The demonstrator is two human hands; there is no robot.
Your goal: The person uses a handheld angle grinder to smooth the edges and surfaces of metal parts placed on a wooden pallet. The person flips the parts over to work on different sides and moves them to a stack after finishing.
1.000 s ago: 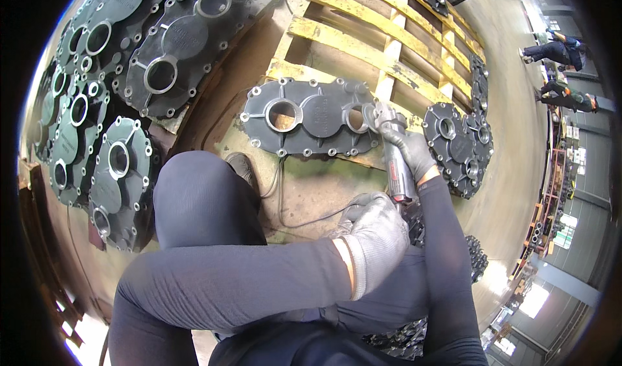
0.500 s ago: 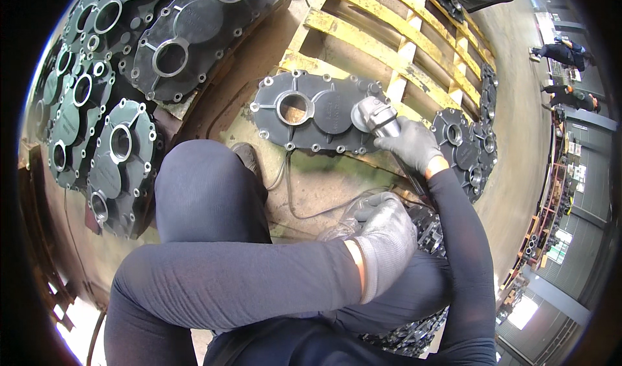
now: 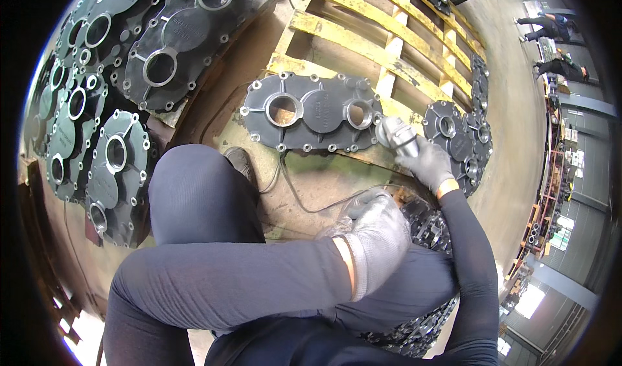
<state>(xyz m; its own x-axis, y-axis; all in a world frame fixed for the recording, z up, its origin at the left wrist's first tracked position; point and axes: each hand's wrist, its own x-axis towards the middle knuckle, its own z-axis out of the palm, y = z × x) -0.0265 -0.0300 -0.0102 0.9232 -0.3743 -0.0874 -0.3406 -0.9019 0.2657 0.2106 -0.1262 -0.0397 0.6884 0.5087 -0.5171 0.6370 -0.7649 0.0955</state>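
A black cast housing cover (image 3: 322, 113) with bolt lugs round its rim and two bright-ringed round openings lies flat at the pallet's near edge. My gloved right hand (image 3: 427, 164) grips an angle grinder (image 3: 398, 136). Its head is at the cover's right end, beside the right opening; I cannot tell whether it touches. My left hand (image 3: 379, 226), in a grey glove, rests over my lap with its fingers curled closed. Something clear or smeared shows beside those fingers, and what they hold, if anything, is hidden.
Several similar black covers (image 3: 116, 155) lie at the left, and more (image 3: 457, 136) at the right. A yellow slatted pallet (image 3: 363, 45) extends beyond the cover. A thin cable (image 3: 299, 204) crosses the floor near my shoe (image 3: 241, 164). Other people (image 3: 547, 27) are far right.
My right hand has moved the grinder right and slightly down, so the cover's right opening now shows. The whole view has shifted a little. My left hand stays curled.
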